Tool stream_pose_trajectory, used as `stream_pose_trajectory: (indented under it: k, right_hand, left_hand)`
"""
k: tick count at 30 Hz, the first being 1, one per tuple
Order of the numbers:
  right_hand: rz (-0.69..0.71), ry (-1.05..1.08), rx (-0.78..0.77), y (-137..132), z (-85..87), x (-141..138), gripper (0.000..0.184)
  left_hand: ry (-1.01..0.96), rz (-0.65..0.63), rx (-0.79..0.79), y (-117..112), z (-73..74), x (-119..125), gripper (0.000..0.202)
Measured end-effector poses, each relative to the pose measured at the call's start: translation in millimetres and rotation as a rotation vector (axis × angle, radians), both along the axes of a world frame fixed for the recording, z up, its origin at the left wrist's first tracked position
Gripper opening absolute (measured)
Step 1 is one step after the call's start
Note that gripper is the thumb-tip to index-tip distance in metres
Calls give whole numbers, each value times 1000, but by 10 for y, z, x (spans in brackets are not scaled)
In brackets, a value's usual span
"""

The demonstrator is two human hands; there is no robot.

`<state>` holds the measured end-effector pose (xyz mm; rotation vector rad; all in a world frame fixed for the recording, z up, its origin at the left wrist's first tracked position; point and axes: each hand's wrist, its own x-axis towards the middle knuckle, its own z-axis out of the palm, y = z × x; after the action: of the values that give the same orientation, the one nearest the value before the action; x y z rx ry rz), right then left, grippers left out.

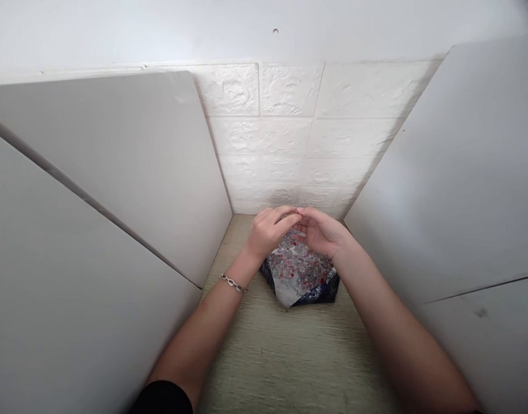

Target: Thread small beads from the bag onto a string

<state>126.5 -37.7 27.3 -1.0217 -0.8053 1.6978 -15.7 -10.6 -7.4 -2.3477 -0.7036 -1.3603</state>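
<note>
My left hand [268, 230] and my right hand [322, 233] meet fingertip to fingertip near the far wall. Both are closed in a pinch, and whatever sits between the fingertips is too small to make out. Under them lies a pile of small beads [305, 265], mostly clear and pale pink with a few red ones. The beads rest on a pale sheet [285, 290], with a dark blue patterned piece [318, 293] showing beneath its edges. A silver chain bracelet [233, 283] circles my left wrist.
A greenish wood-grain surface [272, 356] carries the beads. Pale panels stand close on the left [130, 161] and on the right [462, 172]. White brick-textured wall covering [285, 138] closes off the back.
</note>
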Motion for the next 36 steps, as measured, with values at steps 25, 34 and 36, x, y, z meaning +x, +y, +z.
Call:
stream_pose_trajectory:
  k: [25, 34, 36]
  right_hand:
    - [-135, 23, 101, -88, 69, -122, 10]
    - [-171, -356, 543, 15, -2, 28, 13]
    - [-200, -468, 621, 41, -27, 63, 15]
  left_hand:
    - [-332, -87, -155, -96, 105, 115, 11]
    - [-610, -274, -814, -112, 211, 137, 13]
    - [-660, -369, -954, -87, 215, 138, 14]
